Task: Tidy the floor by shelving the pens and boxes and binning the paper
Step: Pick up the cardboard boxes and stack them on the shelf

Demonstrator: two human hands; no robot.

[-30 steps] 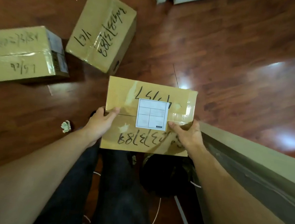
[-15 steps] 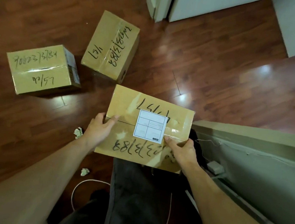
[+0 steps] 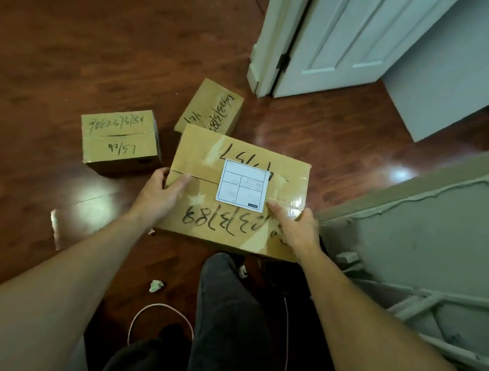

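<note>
Both hands, left hand (image 3: pixel 159 195) and right hand (image 3: pixel 296 227), grip a labelled cardboard box (image 3: pixel 236 190), fingers curled round its sides. Two more boxes (image 3: pixel 119 139) and a crumpled paper (image 3: pixel 156 285) lie on the wooden floor (image 3: pixel 70 40).

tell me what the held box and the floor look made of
Held box: brown corrugated cardboard by the look, matte, with glossy clear tape along the seam and a white paper label. Floor: dark reddish wood or wood-look laminate, glossy; plank seams, grain and light glare show.
</note>
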